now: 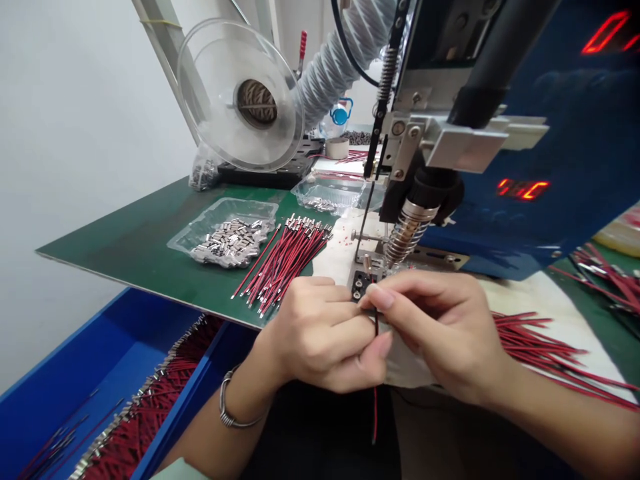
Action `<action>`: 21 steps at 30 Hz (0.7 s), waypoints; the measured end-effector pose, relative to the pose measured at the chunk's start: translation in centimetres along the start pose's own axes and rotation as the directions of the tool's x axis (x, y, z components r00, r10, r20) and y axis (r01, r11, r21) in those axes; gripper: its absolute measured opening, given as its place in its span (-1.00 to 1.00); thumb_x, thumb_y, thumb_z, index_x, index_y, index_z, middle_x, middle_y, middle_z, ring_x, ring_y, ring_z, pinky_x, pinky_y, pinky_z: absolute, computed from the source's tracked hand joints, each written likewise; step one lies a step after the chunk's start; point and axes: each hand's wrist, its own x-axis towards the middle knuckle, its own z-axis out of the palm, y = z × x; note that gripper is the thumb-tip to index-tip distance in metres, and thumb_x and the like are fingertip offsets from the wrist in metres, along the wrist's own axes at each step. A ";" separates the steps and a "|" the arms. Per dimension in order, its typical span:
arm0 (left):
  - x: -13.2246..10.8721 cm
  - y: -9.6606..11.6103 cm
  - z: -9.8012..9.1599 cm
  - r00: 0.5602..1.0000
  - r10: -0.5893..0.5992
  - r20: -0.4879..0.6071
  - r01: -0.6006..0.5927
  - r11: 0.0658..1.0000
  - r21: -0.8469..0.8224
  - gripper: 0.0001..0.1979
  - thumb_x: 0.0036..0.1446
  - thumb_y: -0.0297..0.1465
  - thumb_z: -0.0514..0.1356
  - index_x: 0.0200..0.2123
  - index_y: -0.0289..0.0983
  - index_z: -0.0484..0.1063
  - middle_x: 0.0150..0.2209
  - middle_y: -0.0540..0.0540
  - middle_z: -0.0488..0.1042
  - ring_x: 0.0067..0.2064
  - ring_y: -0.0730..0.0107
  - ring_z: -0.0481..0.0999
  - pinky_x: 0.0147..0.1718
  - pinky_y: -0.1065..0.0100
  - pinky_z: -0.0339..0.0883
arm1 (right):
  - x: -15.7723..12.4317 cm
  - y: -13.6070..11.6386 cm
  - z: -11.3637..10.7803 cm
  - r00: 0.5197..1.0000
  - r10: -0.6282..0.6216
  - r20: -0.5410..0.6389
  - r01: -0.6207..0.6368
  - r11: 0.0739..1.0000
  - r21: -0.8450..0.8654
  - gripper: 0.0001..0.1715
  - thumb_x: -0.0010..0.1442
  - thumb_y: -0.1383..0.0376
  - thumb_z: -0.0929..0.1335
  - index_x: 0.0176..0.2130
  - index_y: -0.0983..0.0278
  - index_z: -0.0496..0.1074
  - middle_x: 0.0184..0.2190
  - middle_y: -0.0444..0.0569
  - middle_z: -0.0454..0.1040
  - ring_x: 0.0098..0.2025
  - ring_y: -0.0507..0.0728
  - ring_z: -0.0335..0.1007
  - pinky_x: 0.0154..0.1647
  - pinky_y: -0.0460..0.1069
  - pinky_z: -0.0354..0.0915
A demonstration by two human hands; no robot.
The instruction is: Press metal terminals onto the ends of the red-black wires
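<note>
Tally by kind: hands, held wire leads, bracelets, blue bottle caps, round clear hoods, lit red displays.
Left hand and right hand: 2
Held wire lead: 1
Metal bracelet: 1
Blue bottle cap: 1
Round clear hood: 1
Lit red displays: 2
Total: 8

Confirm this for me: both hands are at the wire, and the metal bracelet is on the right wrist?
The wrist is wrong: the head view shows the metal bracelet on the left wrist. The left hand and right hand are both at the wire.

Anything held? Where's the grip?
Yes, a wire: the left hand grips its middle stretch, the right hand pinches it higher up.
</note>
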 end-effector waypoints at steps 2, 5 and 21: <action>-0.1 0.1 0.0 1.000 -0.013 0.000 0.013 1.000 -0.003 -0.62 0.17 -0.51 0.17 -0.65 -0.20 0.17 -0.70 0.10 0.22 -0.63 0.48 0.13 -0.58 0.23 0.00 | -0.3 -0.1 0.1 1.000 0.015 -0.013 -0.015 1.000 0.007 -0.77 0.29 0.28 0.49 -0.42 0.23 0.66 -0.70 -0.22 0.39 -0.70 -0.07 0.17 -0.71 -0.16 0.11; -0.3 0.2 0.0 1.000 -0.016 -0.007 0.015 1.000 -0.015 -0.62 0.16 -0.51 0.17 -0.65 -0.19 0.15 -0.69 0.10 0.21 -0.62 0.47 0.12 -0.58 0.22 -0.02 | -0.8 -0.4 0.1 0.999 -0.005 -0.042 0.003 0.999 -0.032 -0.76 0.31 0.28 0.47 -0.40 0.25 0.66 -0.73 -0.23 0.34 -0.70 -0.07 0.18 -0.70 -0.15 0.11; -0.2 0.2 0.1 1.000 -0.019 -0.015 0.018 0.999 -0.044 -0.64 0.12 -0.50 0.20 -0.63 -0.20 0.12 -0.69 0.10 0.23 -0.62 0.48 0.13 -0.56 0.21 -0.06 | -0.8 -1.0 0.3 0.999 0.040 -0.002 -0.040 0.998 0.051 -0.71 0.31 0.31 0.46 -0.46 0.27 0.59 -0.72 -0.22 0.33 -0.71 -0.08 0.14 -0.75 -0.18 0.04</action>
